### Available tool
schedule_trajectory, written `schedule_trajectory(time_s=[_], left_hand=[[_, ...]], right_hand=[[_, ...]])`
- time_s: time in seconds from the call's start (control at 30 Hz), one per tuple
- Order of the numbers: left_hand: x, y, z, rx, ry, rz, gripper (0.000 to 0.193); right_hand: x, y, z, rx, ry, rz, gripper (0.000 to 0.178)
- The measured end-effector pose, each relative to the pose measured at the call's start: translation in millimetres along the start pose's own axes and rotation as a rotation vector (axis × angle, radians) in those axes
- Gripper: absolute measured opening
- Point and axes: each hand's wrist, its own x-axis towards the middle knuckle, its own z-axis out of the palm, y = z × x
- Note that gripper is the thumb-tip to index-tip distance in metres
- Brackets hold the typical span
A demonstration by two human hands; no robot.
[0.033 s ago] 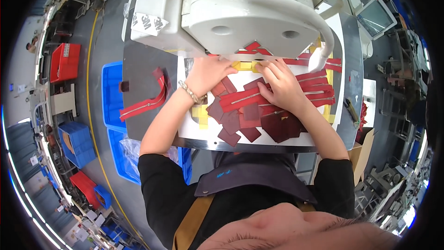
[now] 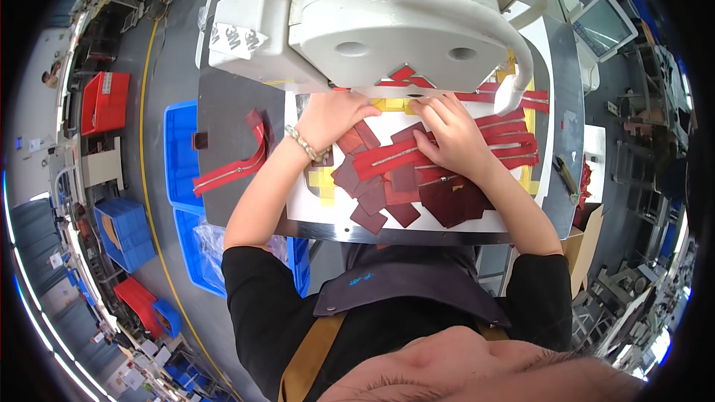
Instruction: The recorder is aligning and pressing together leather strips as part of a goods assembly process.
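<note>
Head view shows 2 bare hands working close under the overhanging body of a white machine (image 2: 402,37). At its front edge, a small yellow piece (image 2: 395,106) lies between the left hand (image 2: 328,120) and the right hand (image 2: 454,134). The left hand lies palm down, its thumb pointing toward the yellow piece and its other fingers running under the machine, so I cannot tell whether its grip is pinching anything. A beaded bracelet (image 2: 304,146) circles that wrist. The right hand's grip is spread, the thumb well apart from the forefinger, whose tip is at the right end of the yellow piece; the thumb reaches over a red zipper strip (image 2: 383,158) with pale metal teeth. More red zipper strips (image 2: 514,150) fan out to the right of that hand. Dark red patches (image 2: 366,219) lie scattered and overlapping between the forearms, on a white sheet (image 2: 309,214) with yellow tape (image 2: 326,195) near its left side. Another zipper, a bent red one (image 2: 231,173), rests on the grey tabletop (image 2: 234,119), left of the left forearm. Beyond the tabletop's left edge stand 2 blue bins (image 2: 181,134), the nearer holding clear plastic (image 2: 212,253).
</note>
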Motion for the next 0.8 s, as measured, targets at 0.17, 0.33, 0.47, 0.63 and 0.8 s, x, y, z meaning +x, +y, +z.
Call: schedule_trajectory(time_s=[0.17, 0.33, 0.47, 0.63, 0.8], left_hand=[[20, -17, -6, -0.149, -0.189, -0.135, 0.054], [36, -30, -2, -0.297, 0.055, 0.134, 0.055], [40, -24, -2, -0.356, 0.105, 0.19, 0.05], [40, -24, 1, -0.384, 0.078, 0.212, 0.049], [33, -22, 4, -0.515, -0.037, 0.082, 0.051]], right_hand=[[2, 9, -1, 0.015, 0.015, 0.01, 0.039], [2, 14, -5, -0.023, 0.034, -0.016, 0.037], [-1, 16, -5, -0.018, 0.023, 0.026, 0.036], [-5, 18, 0, 0.055, 0.051, 0.064, 0.037], [-5, 19, -2, -0.024, 0.02, 0.025, 0.038]])
